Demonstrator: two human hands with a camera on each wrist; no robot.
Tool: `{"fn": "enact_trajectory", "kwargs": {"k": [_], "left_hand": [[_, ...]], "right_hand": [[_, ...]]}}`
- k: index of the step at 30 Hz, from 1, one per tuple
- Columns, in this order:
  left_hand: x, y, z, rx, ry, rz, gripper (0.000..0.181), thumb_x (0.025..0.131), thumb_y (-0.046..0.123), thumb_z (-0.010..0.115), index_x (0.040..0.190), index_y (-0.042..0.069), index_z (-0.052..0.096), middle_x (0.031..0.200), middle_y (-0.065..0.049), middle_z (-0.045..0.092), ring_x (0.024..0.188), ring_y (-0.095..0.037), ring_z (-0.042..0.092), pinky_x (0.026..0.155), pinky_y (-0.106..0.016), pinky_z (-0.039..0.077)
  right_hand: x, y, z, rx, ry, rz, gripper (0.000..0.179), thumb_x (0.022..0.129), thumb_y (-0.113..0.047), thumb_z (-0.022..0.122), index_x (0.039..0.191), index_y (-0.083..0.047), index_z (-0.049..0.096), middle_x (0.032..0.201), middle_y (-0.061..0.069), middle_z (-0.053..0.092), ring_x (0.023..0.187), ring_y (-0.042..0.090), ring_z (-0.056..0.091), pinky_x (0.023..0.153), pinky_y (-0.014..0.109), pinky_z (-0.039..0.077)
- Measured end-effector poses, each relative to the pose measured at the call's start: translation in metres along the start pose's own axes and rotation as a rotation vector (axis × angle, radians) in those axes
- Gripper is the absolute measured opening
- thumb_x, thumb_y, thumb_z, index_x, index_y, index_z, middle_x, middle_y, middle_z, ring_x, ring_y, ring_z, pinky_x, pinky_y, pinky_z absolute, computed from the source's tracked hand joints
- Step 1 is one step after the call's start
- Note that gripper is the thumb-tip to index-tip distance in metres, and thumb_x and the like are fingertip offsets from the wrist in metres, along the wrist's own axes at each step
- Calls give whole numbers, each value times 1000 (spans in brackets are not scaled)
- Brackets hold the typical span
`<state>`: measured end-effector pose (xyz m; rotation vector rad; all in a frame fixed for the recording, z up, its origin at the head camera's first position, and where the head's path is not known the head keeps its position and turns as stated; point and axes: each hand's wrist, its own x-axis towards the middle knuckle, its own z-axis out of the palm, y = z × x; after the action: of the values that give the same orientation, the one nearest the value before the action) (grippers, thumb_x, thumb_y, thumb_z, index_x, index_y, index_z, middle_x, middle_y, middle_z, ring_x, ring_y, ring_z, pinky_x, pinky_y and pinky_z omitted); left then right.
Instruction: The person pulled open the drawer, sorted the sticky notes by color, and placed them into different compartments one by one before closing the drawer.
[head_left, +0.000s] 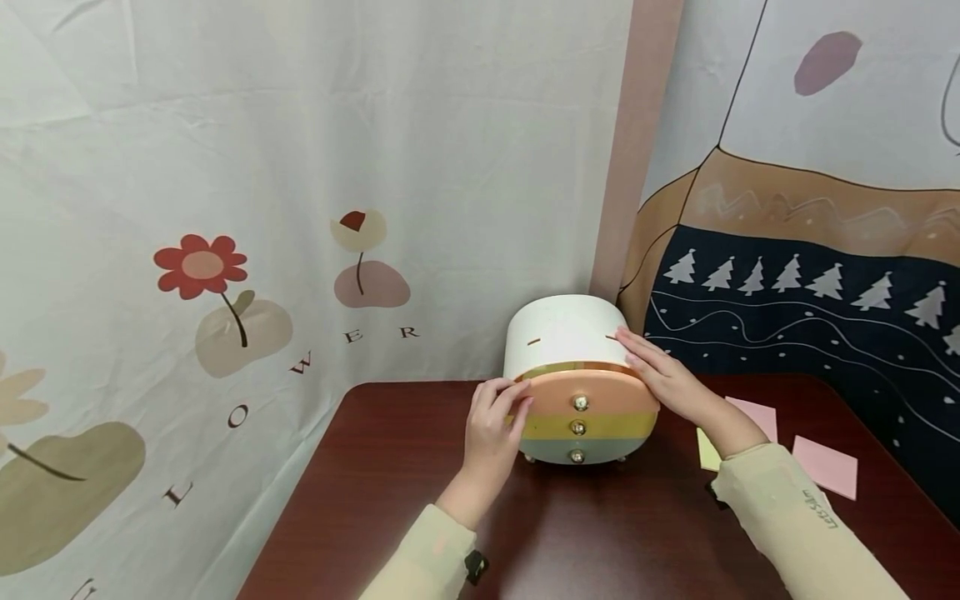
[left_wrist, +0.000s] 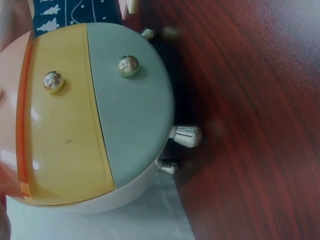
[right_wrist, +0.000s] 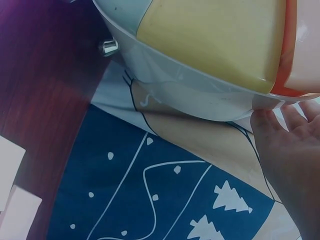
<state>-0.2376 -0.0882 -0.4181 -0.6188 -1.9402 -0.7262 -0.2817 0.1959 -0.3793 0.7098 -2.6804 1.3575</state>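
Note:
A small rounded white drawer box [head_left: 566, 329] on short metal feet stands on the table, with peach, yellow and blue-green drawers stacked in its front. The peach top drawer [head_left: 551, 392] sits slightly forward of the body, with a gap above it. My left hand [head_left: 491, 421] holds the left edge of this drawer between bent fingers and thumb. Against the box's right side rests my right hand [head_left: 667, 379], its fingers extended. In the right wrist view the right hand [right_wrist: 290, 150] touches the white shell. Round metal knobs mark the yellow drawer [left_wrist: 65, 130] and blue-green drawer [left_wrist: 130, 110].
Pink sticky notes [head_left: 825, 468] and a yellow-green note [head_left: 707, 450] lie on the dark red table [head_left: 405, 467] beside the right forearm. A printed white curtain [head_left: 450, 167] and a dark tree-patterned cloth [head_left: 787, 317] hang behind the table.

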Motion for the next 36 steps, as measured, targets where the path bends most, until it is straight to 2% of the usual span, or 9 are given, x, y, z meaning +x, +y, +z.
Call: {"fn": "enact_trajectory", "kwargs": {"k": [14,21,28,36], "left_hand": [[4,-4,4,14,27,29,21,81,13,75,102,9,73,94,-4,60,87,-19,56,78,-27,48],[5,-6,5,2,26,15,20,81,13,75,100,9,73,94,-4,60,86,-19,55,77,-28,47],[7,-7,6,7,33,29,21,79,11,77,100,9,73,93,-4,60,84,-20,55,76,-28,47],[9,-10,8,24,41,15,22,78,12,78,100,10,73,94,-4,59,85,-20,55,76,-29,48]], "right_hand": [[0,1,1,4,13,-9,50,103,-31,39,148,-11,34,156,12,23,144,38,15,110,64,13],[-2,-2,1,33,8,-15,48,104,-30,32,148,-12,33,157,10,21,145,36,14,110,64,11],[-2,-6,1,34,9,-2,47,104,-31,32,149,-13,33,157,9,21,145,36,13,110,64,11],[-2,-4,2,30,11,2,48,104,-32,32,149,-13,32,157,10,21,145,36,14,110,64,11]]}}
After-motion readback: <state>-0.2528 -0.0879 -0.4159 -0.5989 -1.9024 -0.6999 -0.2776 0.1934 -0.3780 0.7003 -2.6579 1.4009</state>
